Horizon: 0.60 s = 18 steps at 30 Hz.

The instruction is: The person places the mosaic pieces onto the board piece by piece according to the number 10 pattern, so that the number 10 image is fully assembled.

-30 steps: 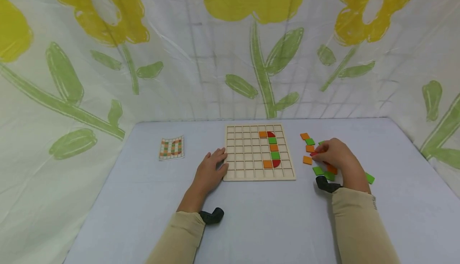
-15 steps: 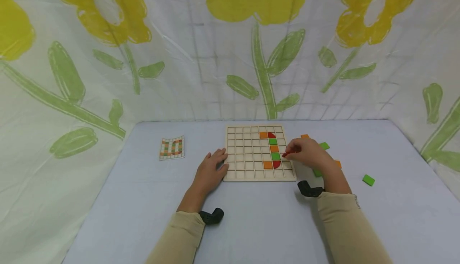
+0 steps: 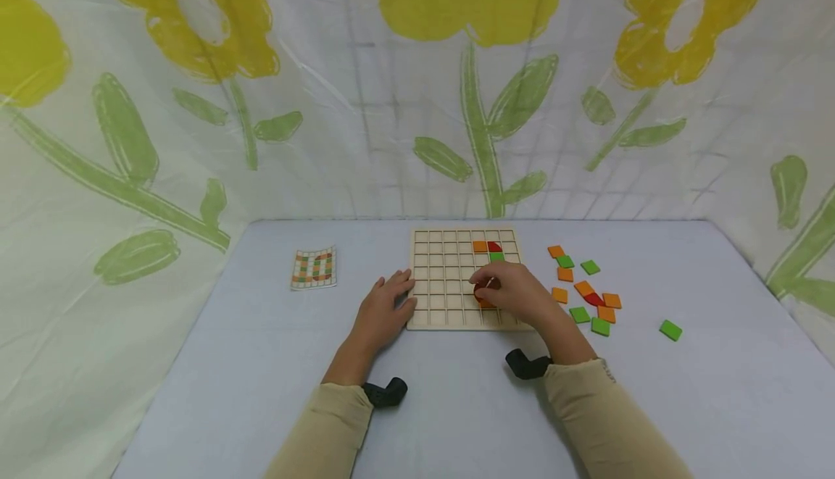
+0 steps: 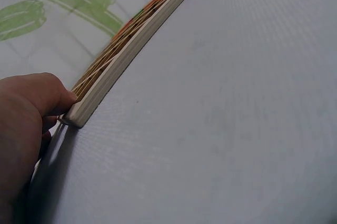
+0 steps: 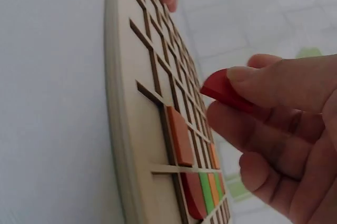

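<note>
Right hand [image 3: 515, 292]: grip clamped on a red tile [image 5: 215, 83], thumb on one face, fingers behind. The tile is thin and flat, deep red, darker along its side; one edge runs straight and another is rounded. Part of it is covered by the thumb. Position: raised above the lower middle part of the wooden board [image 3: 435, 287], apart from its surface in the left wrist view.

Left hand [image 3: 383, 310]: grip relaxed, fingers apart, resting at the board's left edge; thumb touches the near left corner.

Board: pale wood, square outline, flat on the worktop [image 3: 457, 406], divided by grooves into square cells. In the right wrist view, an orange square [image 5: 180, 138] sits in a cell near the front edge. Just beside it lies a red piece [image 5: 194, 197] with a curved side, and past that a green square [image 5: 206, 193] in line. In the head view, the right hand hides part of this column.

Right of the board: loose orange tiles [image 3: 559, 295] and green tiles [image 3: 579, 314], with one loose red piece [image 3: 592, 298] among them; a single green tile [image 3: 670, 330] lies farther right. Left of the board, well apart: a card [image 3: 314, 269] printed with a coloured grid.
</note>
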Each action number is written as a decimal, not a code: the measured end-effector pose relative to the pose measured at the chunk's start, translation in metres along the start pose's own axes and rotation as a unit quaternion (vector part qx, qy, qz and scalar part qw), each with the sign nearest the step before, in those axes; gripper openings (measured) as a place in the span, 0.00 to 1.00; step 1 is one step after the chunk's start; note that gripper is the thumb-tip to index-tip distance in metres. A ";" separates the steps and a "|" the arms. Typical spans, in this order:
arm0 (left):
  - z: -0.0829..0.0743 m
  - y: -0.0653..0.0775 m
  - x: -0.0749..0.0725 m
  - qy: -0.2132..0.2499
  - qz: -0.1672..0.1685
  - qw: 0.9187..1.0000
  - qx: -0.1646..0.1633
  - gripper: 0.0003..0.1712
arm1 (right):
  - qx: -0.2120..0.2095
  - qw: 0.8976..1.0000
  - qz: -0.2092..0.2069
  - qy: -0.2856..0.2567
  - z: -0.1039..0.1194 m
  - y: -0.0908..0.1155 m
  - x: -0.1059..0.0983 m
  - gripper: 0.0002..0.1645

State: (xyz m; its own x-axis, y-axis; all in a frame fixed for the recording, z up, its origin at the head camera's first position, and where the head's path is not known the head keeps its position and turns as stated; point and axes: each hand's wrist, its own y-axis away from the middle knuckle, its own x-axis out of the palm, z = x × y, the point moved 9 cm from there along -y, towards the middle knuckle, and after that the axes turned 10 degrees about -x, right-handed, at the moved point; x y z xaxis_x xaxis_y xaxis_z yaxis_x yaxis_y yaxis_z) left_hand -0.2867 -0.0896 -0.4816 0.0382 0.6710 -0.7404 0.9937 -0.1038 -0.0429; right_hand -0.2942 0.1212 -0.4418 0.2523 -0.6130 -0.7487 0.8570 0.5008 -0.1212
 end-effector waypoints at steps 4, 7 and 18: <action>0.001 -0.001 0.001 -0.005 0.000 1.000 -0.004 0.25 | 0.002 1.000 -0.011 -0.002 0.002 -0.003 0.004 0.08; 0.002 -0.001 0.002 -0.005 0.003 1.000 -0.009 0.25 | -0.005 1.000 -0.008 0.013 0.003 -0.005 0.009 0.08; 0.004 -0.002 0.003 -0.003 0.005 1.000 -0.004 0.25 | -0.018 0.997 -0.015 0.079 0.005 -0.008 0.017 0.07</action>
State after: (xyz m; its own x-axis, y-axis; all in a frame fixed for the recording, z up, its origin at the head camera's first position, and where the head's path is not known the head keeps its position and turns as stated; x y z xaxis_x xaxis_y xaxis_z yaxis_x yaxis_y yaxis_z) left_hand -0.2889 -0.0902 -0.4867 0.0468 0.6649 -0.7454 0.9941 -0.1041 -0.0305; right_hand -0.2944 0.1036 -0.4502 0.1509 -0.5256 -0.8372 0.8460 0.5067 -0.1656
